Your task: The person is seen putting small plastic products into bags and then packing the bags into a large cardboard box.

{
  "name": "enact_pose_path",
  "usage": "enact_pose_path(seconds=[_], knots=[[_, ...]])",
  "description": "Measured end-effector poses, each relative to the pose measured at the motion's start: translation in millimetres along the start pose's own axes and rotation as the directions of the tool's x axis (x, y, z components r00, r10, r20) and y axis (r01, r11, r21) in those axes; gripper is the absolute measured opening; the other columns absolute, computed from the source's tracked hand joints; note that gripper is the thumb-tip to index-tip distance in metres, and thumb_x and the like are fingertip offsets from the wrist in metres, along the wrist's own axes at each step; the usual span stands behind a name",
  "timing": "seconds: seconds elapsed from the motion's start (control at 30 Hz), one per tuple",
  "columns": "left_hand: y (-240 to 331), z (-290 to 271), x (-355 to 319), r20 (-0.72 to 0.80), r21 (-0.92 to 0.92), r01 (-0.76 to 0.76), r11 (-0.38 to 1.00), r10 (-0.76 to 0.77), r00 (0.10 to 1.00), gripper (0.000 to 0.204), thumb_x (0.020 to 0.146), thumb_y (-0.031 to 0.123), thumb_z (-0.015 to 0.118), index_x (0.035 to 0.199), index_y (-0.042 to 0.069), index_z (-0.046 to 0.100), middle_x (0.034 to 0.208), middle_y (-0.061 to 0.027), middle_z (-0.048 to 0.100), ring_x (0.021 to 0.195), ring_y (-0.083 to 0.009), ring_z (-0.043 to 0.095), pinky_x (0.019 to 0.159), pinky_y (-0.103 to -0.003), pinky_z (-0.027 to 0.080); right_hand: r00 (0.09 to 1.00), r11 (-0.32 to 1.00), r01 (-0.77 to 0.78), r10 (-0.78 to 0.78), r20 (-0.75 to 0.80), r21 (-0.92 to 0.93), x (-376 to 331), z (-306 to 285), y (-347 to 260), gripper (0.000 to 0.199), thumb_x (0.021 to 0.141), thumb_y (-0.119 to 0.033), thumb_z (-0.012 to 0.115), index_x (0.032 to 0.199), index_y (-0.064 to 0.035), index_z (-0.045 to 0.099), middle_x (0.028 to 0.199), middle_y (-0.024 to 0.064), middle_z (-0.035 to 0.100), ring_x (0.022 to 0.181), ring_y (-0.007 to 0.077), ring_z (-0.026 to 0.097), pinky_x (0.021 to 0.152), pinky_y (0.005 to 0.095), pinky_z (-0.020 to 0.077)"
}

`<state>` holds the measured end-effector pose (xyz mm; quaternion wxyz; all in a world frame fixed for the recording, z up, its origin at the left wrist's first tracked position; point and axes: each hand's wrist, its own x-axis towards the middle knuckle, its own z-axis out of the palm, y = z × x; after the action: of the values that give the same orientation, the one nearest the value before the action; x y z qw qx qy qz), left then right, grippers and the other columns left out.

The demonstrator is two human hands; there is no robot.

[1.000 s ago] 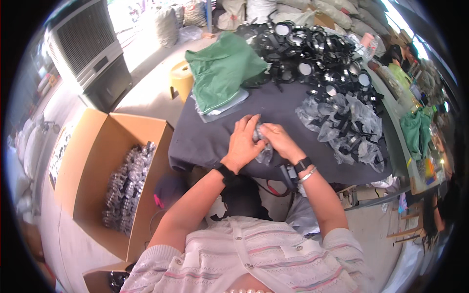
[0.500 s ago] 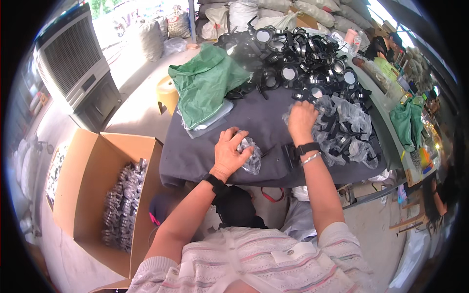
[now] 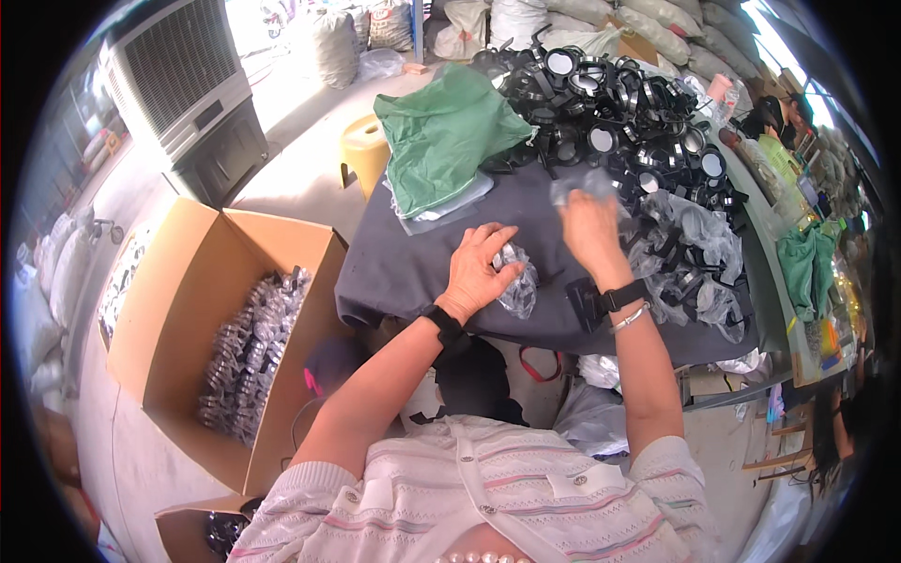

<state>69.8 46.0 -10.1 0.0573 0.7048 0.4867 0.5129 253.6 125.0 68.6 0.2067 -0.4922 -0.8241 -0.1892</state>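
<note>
My left hand (image 3: 477, 273) rests on the near part of the cloth-covered table (image 3: 413, 272), its thumb and fingers around a clear-plastic-wrapped piece (image 3: 519, 284). What lies inside the wrapping is hard to make out. To its right and farther off, my right hand (image 3: 593, 235) is closed on a clear plastic bag (image 3: 584, 186), blurred by motion. Whether that bag contains anything cannot be seen. Beyond both hands rises a heap of black round parts with silvery discs (image 3: 601, 141). Bagged black parts (image 3: 690, 253) lie right of my right hand.
A green woven sack (image 3: 446, 136) lies at the table's far left over pale plastic sheets. Left of the table stands an open cardboard box (image 3: 169, 310) with rows of plastic-wrapped parts. A yellow stool (image 3: 364, 145) and an air cooler (image 3: 178, 94) stand behind. Another person (image 3: 779, 113) is far right.
The view has shifted, so the table sits farther right. My right hand has moved left from the bagged parts, bringing the clear bag along. My left hand stays at the wrapped piece.
</note>
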Motion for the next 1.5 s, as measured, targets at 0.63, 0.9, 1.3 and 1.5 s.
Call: enact_pose_path(seconds=[0.63, 0.9, 1.3, 1.5], knots=[[14, 2, 11, 0.019, 0.088, 0.089, 0.992, -0.091, 0.996, 0.059, 0.065, 0.022, 0.075, 0.120, 0.007, 0.059, 0.116, -0.0107, 0.060, 0.103, -0.0341, 0.055, 0.086, -0.043, 0.047, 0.987, 0.699, -0.115, -0.002, 0.163, 0.706, -16, 43, -42, 0.032, 0.094, -0.027, 0.050, 0.078, 0.0003, 0.056, 0.074, 0.0215, 0.061, 0.073, 0.0420, 0.059, 0.063, 0.0479, 0.0453], [11, 7, 15, 0.023, 0.147, 0.151, 0.978, -0.156, 0.987, 0.057, 0.066, 0.027, 0.076, 0.120, 0.013, 0.061, 0.109, -0.0092, 0.061, 0.098, -0.0327, 0.057, 0.084, -0.042, 0.048, 0.985, 0.712, -0.103, -0.026, 0.173, 0.695, -17, 47, -37, 0.033, 0.094, -0.026, 0.050, 0.077, 0.0012, 0.055, 0.072, 0.0214, 0.060, 0.072, 0.0415, 0.058, 0.065, 0.0469, 0.0456], [21, 8, 22, 0.009, 0.214, 0.145, 0.966, -0.150, 0.989, 0.055, 0.066, 0.031, 0.078, 0.115, 0.009, 0.065, 0.105, -0.0073, 0.063, 0.096, -0.0316, 0.057, 0.085, -0.039, 0.048, 0.947, 0.945, -0.281, 0.301, 0.109, -0.169, -5, 60, 63, 0.015, 0.082, -0.016, 0.060, 0.085, -0.0032, 0.068, 0.093, 0.0148, 0.066, 0.088, 0.0305, 0.065, 0.078, 0.0415, 0.0478], [13, 10, 19, -0.003, 0.160, 0.127, 0.979, -0.128, 0.992, 0.053, 0.067, 0.029, 0.078, 0.115, 0.011, 0.065, 0.104, -0.0069, 0.063, 0.094, -0.0312, 0.057, 0.083, -0.039, 0.049, 0.969, 0.943, -0.229, 0.245, 0.039, -0.242, -20, 83, 81, 0.013, 0.079, -0.011, 0.059, 0.083, -0.0068, 0.070, 0.094, 0.0125, 0.067, 0.091, 0.0329, 0.064, 0.079, 0.0449, 0.0486]])
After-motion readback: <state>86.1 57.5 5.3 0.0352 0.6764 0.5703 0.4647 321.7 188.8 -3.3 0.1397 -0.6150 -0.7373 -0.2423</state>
